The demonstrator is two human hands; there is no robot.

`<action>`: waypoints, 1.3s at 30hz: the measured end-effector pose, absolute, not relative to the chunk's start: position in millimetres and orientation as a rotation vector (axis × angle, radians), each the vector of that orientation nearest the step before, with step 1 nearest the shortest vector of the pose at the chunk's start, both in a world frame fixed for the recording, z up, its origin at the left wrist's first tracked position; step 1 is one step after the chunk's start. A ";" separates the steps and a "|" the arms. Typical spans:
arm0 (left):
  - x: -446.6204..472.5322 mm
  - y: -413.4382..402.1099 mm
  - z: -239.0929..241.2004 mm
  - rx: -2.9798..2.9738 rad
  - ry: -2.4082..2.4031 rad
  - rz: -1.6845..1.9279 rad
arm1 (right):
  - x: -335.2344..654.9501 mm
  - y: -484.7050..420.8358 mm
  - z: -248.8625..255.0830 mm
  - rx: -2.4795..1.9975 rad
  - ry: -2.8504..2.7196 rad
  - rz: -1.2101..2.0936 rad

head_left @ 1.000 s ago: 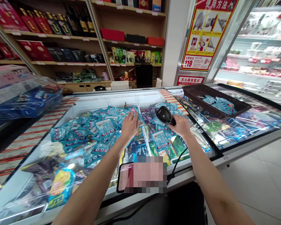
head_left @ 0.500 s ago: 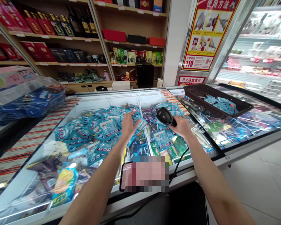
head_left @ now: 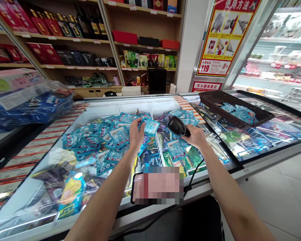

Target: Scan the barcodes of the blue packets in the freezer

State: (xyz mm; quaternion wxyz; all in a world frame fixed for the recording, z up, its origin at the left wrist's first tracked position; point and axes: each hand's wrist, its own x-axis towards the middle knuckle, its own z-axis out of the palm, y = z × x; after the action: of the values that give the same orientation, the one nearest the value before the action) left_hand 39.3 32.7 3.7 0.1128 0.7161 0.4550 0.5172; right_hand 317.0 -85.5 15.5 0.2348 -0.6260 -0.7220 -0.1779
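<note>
My left hand (head_left: 136, 134) is closed on a blue ice-cream packet (head_left: 149, 126), lifted a little above the heap of blue packets (head_left: 100, 142) in the open chest freezer (head_left: 120, 107). Close to the right of that packet, my right hand (head_left: 196, 136) grips a black barcode scanner (head_left: 177, 126) whose head faces left. The scanner's cable (head_left: 190, 175) runs down over the freezer's front edge. A phone (head_left: 137, 185) lies on the front rim below my arms, its screen blurred.
A brown basket (head_left: 212, 98) holding more blue packets rests on the freezer's glass lid (head_left: 253, 134) at the right. Wrapped blue cartons (head_left: 27, 107) are stacked at the left. Shelves of boxes (head_left: 65, 40) and a refrigerated display (head_left: 278, 60) stand behind. Tiled floor (head_left: 278, 187) lies to the right.
My left hand went from lying flat on the pile to closing on one blue packet and lifting it toward the scanner. My right hand with the scanner stayed nearly still.
</note>
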 end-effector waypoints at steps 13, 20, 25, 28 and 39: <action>43.0 36.2 -1.9 1.947 1.243 1.333 | 313.2 -88.4 19.2 -1.682 -2.034 -0.432; 43.3 29.1 4.5 2.073 1.335 1.263 | 312.4 -89.3 19.9 -1.620 -2.047 -0.454; 44.6 27.4 6.8 2.144 1.345 1.207 | 312.2 -90.1 21.2 -1.624 -2.066 -0.438; 45.4 27.1 7.1 2.178 1.345 1.174 | 312.4 -90.3 21.3 -1.622 -2.080 -0.413; 46.2 28.6 5.6 2.253 1.375 1.094 | 312.8 -90.9 22.0 -1.599 -2.101 -0.394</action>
State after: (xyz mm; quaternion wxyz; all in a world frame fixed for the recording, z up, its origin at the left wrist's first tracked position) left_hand 46.2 28.6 5.6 0.1416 0.7805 0.4764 0.3791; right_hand 312.8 -90.9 22.0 0.2339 -0.5825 -0.7651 -0.1435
